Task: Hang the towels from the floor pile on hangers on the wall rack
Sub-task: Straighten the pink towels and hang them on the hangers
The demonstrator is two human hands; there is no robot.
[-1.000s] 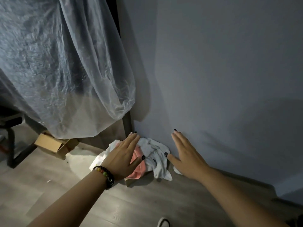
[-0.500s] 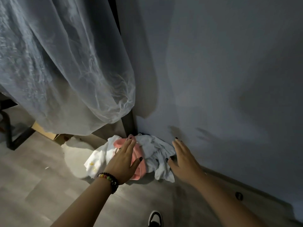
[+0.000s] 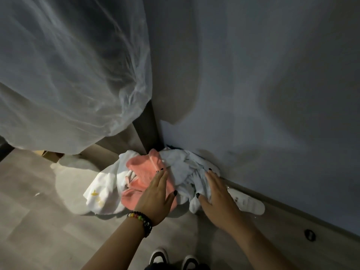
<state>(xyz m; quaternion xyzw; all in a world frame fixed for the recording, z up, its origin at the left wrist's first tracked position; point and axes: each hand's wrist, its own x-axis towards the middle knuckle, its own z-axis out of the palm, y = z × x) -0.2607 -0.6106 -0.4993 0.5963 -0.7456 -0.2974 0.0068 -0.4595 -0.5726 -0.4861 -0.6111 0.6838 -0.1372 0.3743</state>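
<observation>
Head view. Compared with the frame half a second earlier, both hands are found lower and further forward: the left hand (image 3: 155,197), then hovering at the near edge of the pile, is now laid on the pink towel (image 3: 144,172), and the right hand (image 3: 216,193), then clear of the cloth, is now in contact with the white towel (image 3: 187,168). The pile is seen larger and nearer the centre of the frame.

The left hand is extended palm down, fingers straight and slightly spread toward 12 o'clock, thumb out toward 3 o'clock; nothing is gripped. A beaded bracelet (image 3: 142,221) is worn at the left wrist. The right hand is likewise flat, fingers apart and straight, pressed on the white cloth, thumb toward 9 o'clock; nothing is clasped.

The towel pile is located on the wood floor (image 3: 39,230) in the corner where the grey wall (image 3: 253,94) meets a dark upright post (image 3: 148,129). A further white towel with yellow marks (image 3: 101,191) is noted at 9 o'clock of the pink one.

A white flat object (image 3: 249,205), its kind not determinable, lies along the skirting at 3 o'clock of the right hand. A translucent plastic sheet (image 3: 68,75) hangs at 10 o'clock of the pile, with a cardboard box (image 3: 51,154) partly hidden beneath it. Two shoes (image 3: 158,257) are visible at 6 o'clock.
</observation>
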